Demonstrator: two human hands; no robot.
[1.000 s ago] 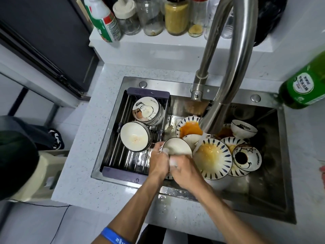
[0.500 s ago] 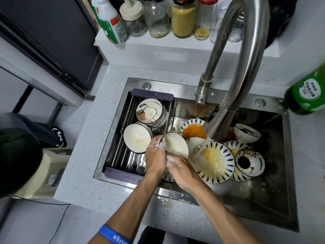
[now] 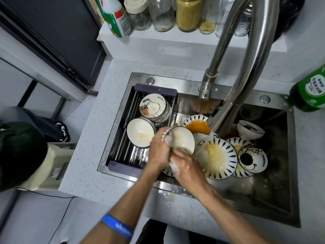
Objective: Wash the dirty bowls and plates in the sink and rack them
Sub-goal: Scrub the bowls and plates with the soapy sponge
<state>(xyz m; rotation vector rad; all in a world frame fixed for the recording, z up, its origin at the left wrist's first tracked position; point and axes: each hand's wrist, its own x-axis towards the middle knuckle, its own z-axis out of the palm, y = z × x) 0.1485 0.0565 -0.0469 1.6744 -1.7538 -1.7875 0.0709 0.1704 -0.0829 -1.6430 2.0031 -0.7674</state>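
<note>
Dirty bowls and plates (image 3: 218,155) are piled in the steel sink (image 3: 274,194), set in a speckled white counter (image 3: 84,173) below a shelf of jars (image 3: 188,13). A tilted cream bowl (image 3: 182,139) is gripped at its left rim by the left hand (image 3: 158,152); a white cloth (image 3: 173,166) is clutched against it by the right hand (image 3: 188,168). Water is run from the faucet (image 3: 246,67) onto a blue-striped plate. Two bowls (image 3: 140,132) are held in the rack (image 3: 130,152) at the left.
</note>
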